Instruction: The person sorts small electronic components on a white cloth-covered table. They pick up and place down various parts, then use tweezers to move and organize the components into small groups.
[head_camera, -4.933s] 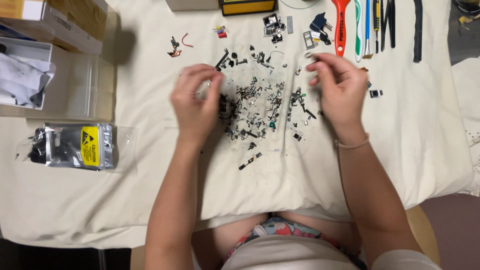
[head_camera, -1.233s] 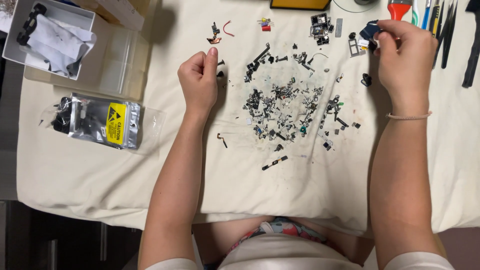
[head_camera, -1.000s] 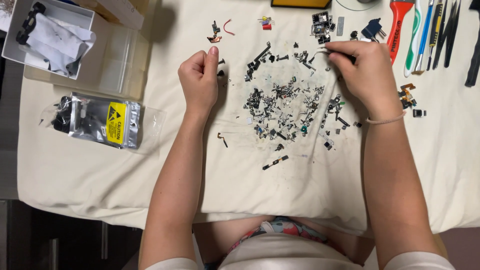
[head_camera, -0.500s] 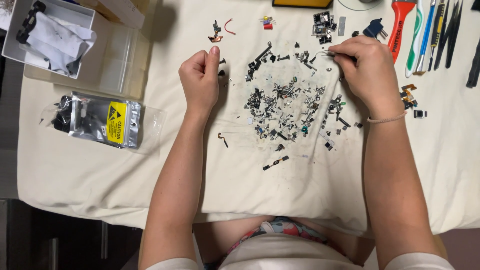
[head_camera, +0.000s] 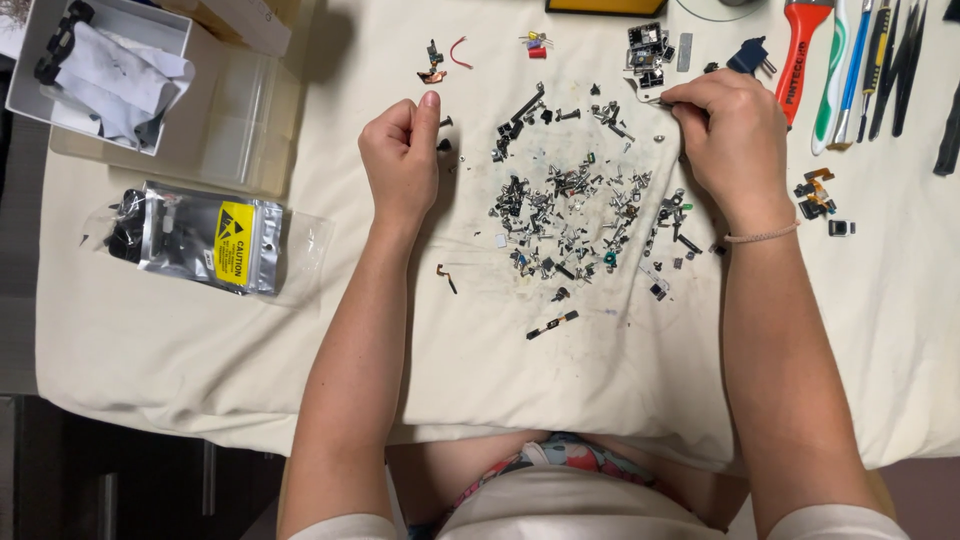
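Both hands rested curled on the tabletop (head_camera: 250, 380), apart. Between them lay the scatter of small parts (head_camera: 570, 215). Since half a second earlier, the left hand (head_camera: 402, 160) barely shifted; the right hand (head_camera: 728, 135) kept pinching a tiny piece at the heap's far edge.

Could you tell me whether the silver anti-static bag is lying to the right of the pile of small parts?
No, the silver anti-static bag lies left of the pile of small parts, beyond the left hand.
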